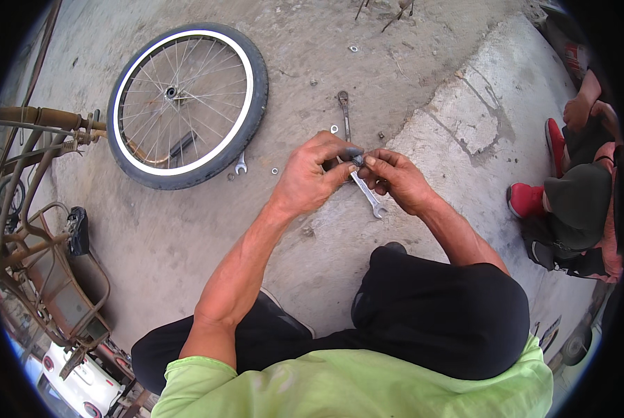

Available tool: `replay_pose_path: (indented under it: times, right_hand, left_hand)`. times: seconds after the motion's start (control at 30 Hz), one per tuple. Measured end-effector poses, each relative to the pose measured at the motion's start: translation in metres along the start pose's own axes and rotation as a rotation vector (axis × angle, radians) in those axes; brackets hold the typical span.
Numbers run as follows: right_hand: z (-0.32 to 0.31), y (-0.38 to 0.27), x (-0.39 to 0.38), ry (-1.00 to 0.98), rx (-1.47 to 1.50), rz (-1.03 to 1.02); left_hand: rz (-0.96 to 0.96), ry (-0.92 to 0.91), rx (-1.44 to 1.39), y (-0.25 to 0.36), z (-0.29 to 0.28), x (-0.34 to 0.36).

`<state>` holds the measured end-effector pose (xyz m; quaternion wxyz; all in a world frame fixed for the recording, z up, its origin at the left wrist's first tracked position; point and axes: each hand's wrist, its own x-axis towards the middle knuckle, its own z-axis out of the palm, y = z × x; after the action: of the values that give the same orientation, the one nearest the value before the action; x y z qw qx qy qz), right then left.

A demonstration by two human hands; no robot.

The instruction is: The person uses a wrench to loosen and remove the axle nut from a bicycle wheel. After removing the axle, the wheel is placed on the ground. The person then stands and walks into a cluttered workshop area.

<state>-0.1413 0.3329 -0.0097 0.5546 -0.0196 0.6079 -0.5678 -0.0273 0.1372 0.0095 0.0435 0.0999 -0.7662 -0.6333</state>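
My left hand point(310, 173) and my right hand point(399, 180) meet above the concrete floor, with thumbs and fingers pinched together. Between their fingertips is a small dark metal part point(357, 160), mostly covered, so its exact kind does not show. Just below the fingers, a silver open-ended wrench point(370, 195) points toward me, its upper end hidden by the hands; whether it touches them I cannot tell. A ratchet-like wrench point(344, 115) lies beyond the hands, its near end running behind my left hand.
A spoked bicycle wheel point(255, 124) lies flat at the far left, another wrench point(241, 164) poking out beside it. Small nuts or washers point(275, 171) dot the floor. A rusty cycle frame point(43, 244) stands left. At right sits a person with red shoes point(526, 200).
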Motion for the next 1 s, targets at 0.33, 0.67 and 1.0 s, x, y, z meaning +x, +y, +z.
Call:
replay_pose_path:
  times: [0.33, 0.67, 1.0]
  right_hand:
    - [-0.003, -0.006, -0.015, -0.145, 0.168, -0.055]
    - [0.004, -0.016, -0.018, -0.111, 0.329, -0.047]
    - [-0.004, -0.014, -0.018, -0.005, 0.360, -0.107]
  left_hand:
    - [-0.012, -0.121, 0.102, 0.022, -0.005, -0.001]
    - [-0.137, 0.054, -0.050, 0.022, 0.006, -0.006]
    - [-0.026, 0.250, -0.017, 0.021, 0.033, 0.002]
